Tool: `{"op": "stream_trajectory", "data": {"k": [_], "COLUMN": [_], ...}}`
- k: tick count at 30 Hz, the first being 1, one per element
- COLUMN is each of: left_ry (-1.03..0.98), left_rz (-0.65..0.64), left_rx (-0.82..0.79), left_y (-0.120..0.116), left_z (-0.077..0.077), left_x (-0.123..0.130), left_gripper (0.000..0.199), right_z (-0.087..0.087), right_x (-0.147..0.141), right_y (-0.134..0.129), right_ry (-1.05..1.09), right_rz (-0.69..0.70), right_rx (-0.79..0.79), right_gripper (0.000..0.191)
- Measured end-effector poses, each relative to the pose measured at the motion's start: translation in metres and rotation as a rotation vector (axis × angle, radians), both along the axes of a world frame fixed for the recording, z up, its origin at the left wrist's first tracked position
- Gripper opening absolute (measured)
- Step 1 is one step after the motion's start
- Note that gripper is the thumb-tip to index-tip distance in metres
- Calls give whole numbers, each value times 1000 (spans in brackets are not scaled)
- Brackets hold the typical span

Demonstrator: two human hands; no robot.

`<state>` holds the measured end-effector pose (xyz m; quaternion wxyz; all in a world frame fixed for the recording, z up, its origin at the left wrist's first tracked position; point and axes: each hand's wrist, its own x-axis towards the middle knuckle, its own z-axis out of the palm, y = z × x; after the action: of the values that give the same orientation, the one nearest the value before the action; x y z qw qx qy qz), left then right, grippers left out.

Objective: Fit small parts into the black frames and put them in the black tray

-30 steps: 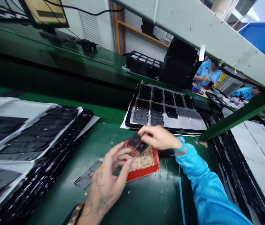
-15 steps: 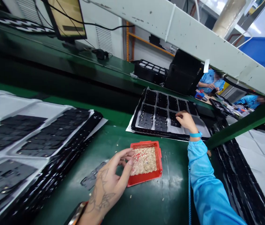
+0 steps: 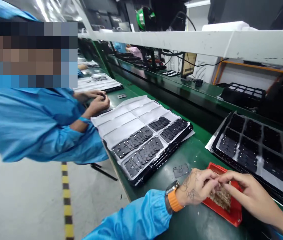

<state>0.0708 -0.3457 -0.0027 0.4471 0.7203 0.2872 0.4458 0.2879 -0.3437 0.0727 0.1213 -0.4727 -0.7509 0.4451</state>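
Over the red bin (image 3: pixel 235 218) of small pale pieces (image 3: pixel 220 200), my left hand (image 3: pixel 196 186) and my right hand (image 3: pixel 248 193) meet at the fingertips. The fingers of both are pinched together; whatever lies between them is too small to name. An orange watch strap circles my left wrist. One flat dark plate (image 3: pixel 180 170) lies on the green table just beyond my left hand. Dark plates (image 3: pixel 143 155) fill some compartments of the tray at centre. The right-hand tray (image 3: pixel 250 145) also holds dark plates.
At the left a person in blue (image 3: pixel 38 123) works with both hands (image 3: pixel 97 103) together beside another white tray (image 3: pixel 98 81). A pale beam (image 3: pixel 156 38) crosses above the table. The green table's near edge (image 3: pixel 118 175) borders the floor.
The view has swung left, bringing the nearby person into sight. My right hand has left the right-hand tray and come to my left hand above the red bin.
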Motion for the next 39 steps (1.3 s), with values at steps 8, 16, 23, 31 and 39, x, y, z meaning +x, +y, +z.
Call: {"op": "stream_trajectory", "data": {"k": [8,16,23,31,39], "left_ry": [140,340,619,282,-90], "left_rz": [113,25,12,13,-131], "left_rx": [440,351,332,308,-118], "left_y": [5,4,0,-1,0], "left_z": [-14,-13,-13,-7,-1], "left_x": [4,1,0,-3,-6], "left_gripper": [22,18,13,15,13], "right_z": [13,9,21,31,25], "right_x": [4,16,-9,-6,8], "right_y": [-11,-16,-19,-21,-1], "right_ry": [-294,-433,-385,-245,231], "right_rz": [68,155,300,298,370], "right_rx": [37,65,66,142,94], "right_gripper": [47,49,32,24,39]}}
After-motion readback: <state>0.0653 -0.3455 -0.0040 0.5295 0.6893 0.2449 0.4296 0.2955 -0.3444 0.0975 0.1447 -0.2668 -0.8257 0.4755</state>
